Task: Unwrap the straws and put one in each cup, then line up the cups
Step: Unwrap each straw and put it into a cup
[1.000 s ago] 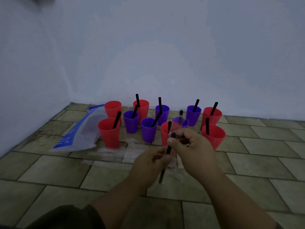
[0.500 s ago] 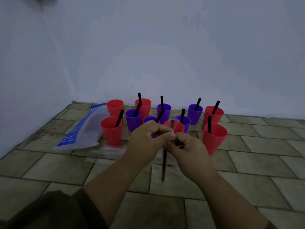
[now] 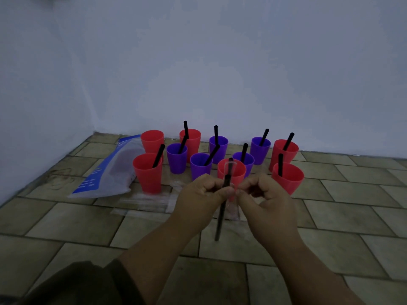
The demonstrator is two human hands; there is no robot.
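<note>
Black plastic, the straw (image 3: 221, 213) stands almost upright at centre frame. Its lower end hangs free below the fists and its top sits inside a clear wrapper (image 3: 233, 167). The left hand (image 3: 203, 194) pinches the straw near its top with fingers curled tight. The right hand (image 3: 265, 195), equally curled, appears to pinch the wrapper just beside it.

The coming drop turns on the bare red cup (image 3: 152, 139) at the cluster's back left. It lies up and left of the fingers, behind the front row, nearer the left hand.

There are eleven cups, six red and five purple. Nine plainly carry a straw. The centre red cup (image 3: 240, 172) seems to, seen through the wrapper, but I cannot tell. One straw is in hand.
</note>
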